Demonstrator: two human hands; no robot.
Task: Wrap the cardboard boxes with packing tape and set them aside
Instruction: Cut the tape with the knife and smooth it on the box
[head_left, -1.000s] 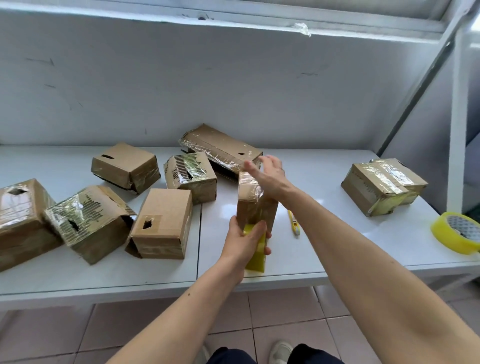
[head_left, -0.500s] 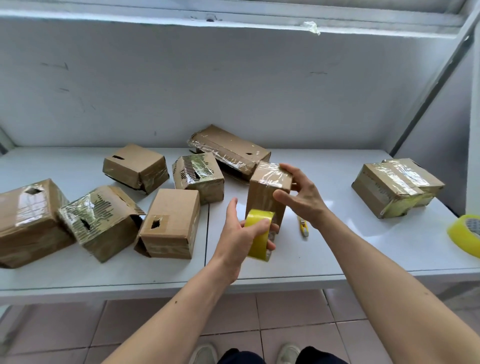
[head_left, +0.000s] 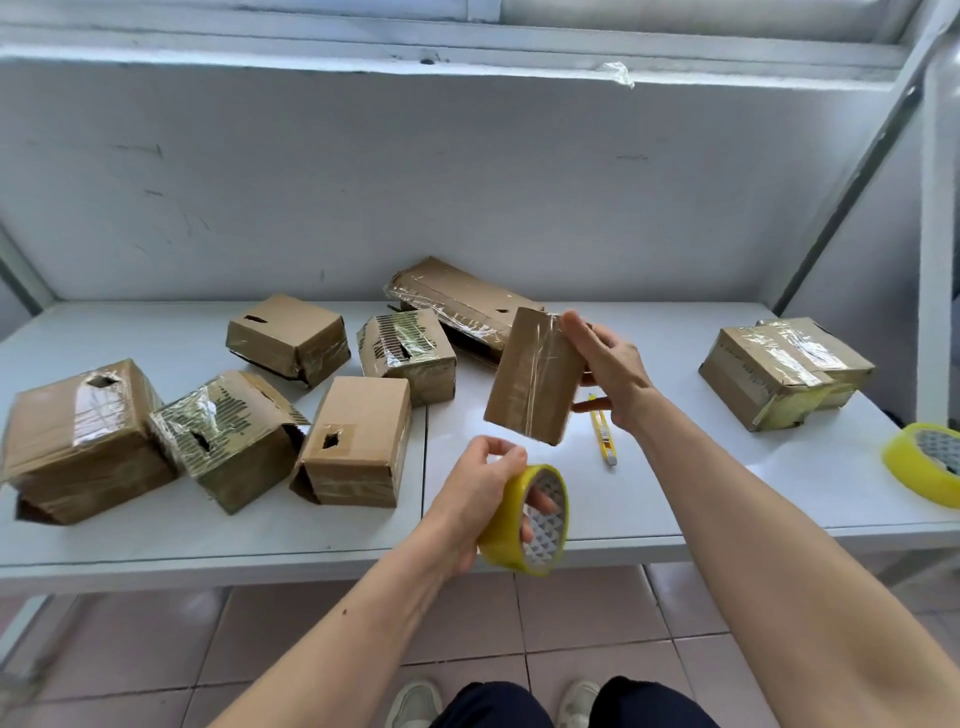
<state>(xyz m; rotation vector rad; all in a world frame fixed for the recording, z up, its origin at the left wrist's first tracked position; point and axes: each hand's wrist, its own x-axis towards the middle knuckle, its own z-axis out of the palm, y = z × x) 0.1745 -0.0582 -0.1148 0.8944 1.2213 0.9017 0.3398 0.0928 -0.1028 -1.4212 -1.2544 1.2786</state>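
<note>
Two bare hands work above the front edge of a white table (head_left: 675, 499), seen from the head camera looking down. The right hand (head_left: 610, 371) holds a small brown cardboard box with clear tape across its face (head_left: 535, 379) up off the table, tilted, its fingers on the box's right side and the thumb under the lower corner. The left hand (head_left: 480, 493) grips a yellow roll of packing tape (head_left: 524, 519) just below the box, fingers curled through the core and the thumb and forefinger pinched together above the roll; whether a strip runs from roll to box I cannot tell. Under the right wrist a yellow utility knife (head_left: 603, 434) lies flat on the table. To the left sit five more cardboard boxes, among them a plain brown box with a torn hole (head_left: 353, 441) nearest the hands, and a long flat taped box (head_left: 457, 301) lies behind. Well apart on the right rests a taped brown box with yellow tape at its edge (head_left: 784, 371), and a second yellow tape roll (head_left: 924, 462) lies near the table's right edge.
</note>
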